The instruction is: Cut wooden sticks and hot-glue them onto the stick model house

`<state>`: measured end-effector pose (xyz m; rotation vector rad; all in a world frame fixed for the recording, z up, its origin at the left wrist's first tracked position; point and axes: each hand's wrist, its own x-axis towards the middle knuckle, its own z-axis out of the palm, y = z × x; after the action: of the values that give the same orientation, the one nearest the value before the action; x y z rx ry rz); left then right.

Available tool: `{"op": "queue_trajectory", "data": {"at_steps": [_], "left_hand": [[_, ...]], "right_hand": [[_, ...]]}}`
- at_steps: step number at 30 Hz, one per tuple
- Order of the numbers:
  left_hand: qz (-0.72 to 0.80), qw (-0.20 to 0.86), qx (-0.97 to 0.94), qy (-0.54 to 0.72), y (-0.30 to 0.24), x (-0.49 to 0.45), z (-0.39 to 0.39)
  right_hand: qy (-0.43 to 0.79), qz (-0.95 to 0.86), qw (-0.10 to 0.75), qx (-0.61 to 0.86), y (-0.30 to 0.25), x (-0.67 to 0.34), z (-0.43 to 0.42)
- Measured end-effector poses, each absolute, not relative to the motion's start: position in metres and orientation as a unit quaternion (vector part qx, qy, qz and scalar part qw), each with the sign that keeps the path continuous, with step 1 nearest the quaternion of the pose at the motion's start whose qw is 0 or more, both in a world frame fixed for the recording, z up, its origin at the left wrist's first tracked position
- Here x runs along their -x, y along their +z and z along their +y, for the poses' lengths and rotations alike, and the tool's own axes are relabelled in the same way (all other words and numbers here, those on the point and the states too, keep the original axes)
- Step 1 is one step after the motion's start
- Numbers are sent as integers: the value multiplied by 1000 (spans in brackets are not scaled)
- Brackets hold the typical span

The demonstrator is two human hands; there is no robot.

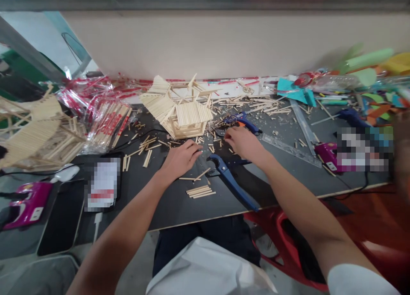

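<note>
My left hand is low over the dark tabletop, its fingers bent together; whatever lies between the fingertips is too small to make out. Opposite it, my right hand curls its fingers down among short stick pieces, and its fingertips are partly hidden. Just beyond both hands stands a small model house of wooden sticks with a slatted roof. A blue-handled cutter lies between my forearms. Beside it is a row of cut sticks. A blue glue gun rests behind my right hand.
At left are another stick model, plastic-wrapped chopsticks, a lit phone, a dark phone and a magenta power block. A clear ruler, coloured paper and another person's blurred arm are at right.
</note>
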<state>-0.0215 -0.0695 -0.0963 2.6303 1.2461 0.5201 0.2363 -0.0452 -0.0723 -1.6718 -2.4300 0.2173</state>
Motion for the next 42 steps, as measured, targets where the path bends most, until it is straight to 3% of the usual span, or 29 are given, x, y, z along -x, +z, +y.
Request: {"op": "queue_trajectory", "data": {"at_steps": [5,9,13,19,30,42], "left_hand": [[416,56,-883,210,-90,19,-73],[402,30,-867,292,-72,16,-77],[414,-5,-846,336,-39,11,-73],[446,-10,-848,288,-3,-4,-45],[419,46,-867,266,-1,-16,-21],[405,31,-872,272,-3,-15,-19]], "right_hand": [[308,-704,357,531,-34,-235,-38],[440,-615,443,481,-8,-223,-30],[506,-574,432,477,-1,-210,-25],[545,-520,430,498,-5,-204,-18],[565,-518,417,488,-9,-206,-7],[520,-556,374,530,3,-222,-2]]}}
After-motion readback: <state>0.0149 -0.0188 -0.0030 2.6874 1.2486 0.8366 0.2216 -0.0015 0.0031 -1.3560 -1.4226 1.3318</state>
